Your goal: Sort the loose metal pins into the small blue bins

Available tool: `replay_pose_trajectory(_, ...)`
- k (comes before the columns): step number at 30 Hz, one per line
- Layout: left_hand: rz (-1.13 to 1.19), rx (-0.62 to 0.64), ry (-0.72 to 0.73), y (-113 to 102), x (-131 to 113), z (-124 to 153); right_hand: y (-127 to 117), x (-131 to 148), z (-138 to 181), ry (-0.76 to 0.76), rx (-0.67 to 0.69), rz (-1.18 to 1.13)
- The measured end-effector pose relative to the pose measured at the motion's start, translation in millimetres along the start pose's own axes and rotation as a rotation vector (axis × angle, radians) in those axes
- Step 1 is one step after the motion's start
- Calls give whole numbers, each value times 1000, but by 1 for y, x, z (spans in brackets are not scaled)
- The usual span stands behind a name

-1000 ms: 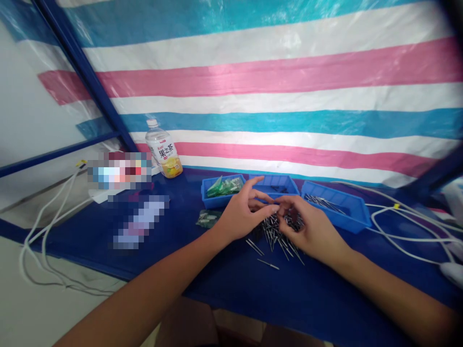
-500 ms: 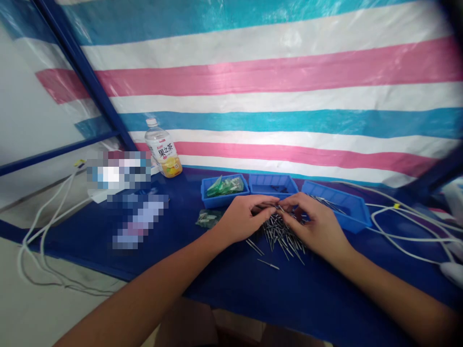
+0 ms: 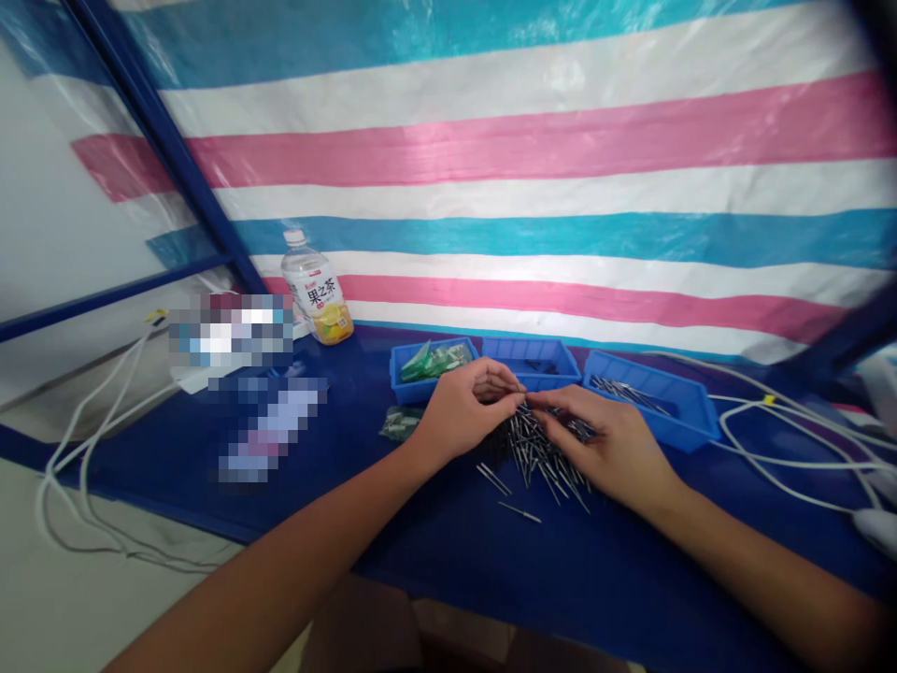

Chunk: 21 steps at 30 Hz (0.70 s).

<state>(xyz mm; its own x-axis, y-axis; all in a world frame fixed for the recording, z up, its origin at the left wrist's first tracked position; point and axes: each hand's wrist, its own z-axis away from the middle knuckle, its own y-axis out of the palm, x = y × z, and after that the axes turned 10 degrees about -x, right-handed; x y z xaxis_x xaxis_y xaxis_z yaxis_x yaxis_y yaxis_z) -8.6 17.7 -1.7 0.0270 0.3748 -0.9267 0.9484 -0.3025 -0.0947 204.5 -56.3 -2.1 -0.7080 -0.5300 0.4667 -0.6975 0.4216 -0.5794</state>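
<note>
From where I stand, the left hand (image 3: 463, 404) and right hand (image 3: 623, 439) meet fingertip to fingertip over a heap of thin, silvery-dark metal rods (image 3: 533, 453) on the blue table (image 3: 448, 537). Both have fingers bent toward the thumbs; whether a rod is pinched between them I can't tell.

A small batch of rods (image 3: 623, 391) lies in the long blue plastic tray (image 3: 690, 411) toward the table's right end. I'd judge only a little is done: the far larger share lies loose in the heap, with one stray rod (image 3: 519, 512) nearer the table's front edge. Toward the back edge, the left-hand blue plastic tray (image 3: 420, 391) holds green packets (image 3: 448, 360).

Compared with half a second ago, the fingertips have shifted slightly left, the right forefinger reaches out straighter, and more of the batch in the long tray shows. The stray rod hasn't moved.
</note>
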Motion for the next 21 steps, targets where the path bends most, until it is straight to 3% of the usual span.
replay_pose_trajectory(5,47,-30,-15,1,4,0,0,0,1,36,-14,-9)
replay_pose_trajectory(12,-72,-7,35,-2,3,-1,0,-2,0,42,-105,6)
replay_pose_trajectory(17,-55,63,15,-2,-2,2,2,-5,-1,2,-75,18)
replay_pose_trajectory(21,17,108,-33,0,-2,4,3,-4,1,79,-19,6)
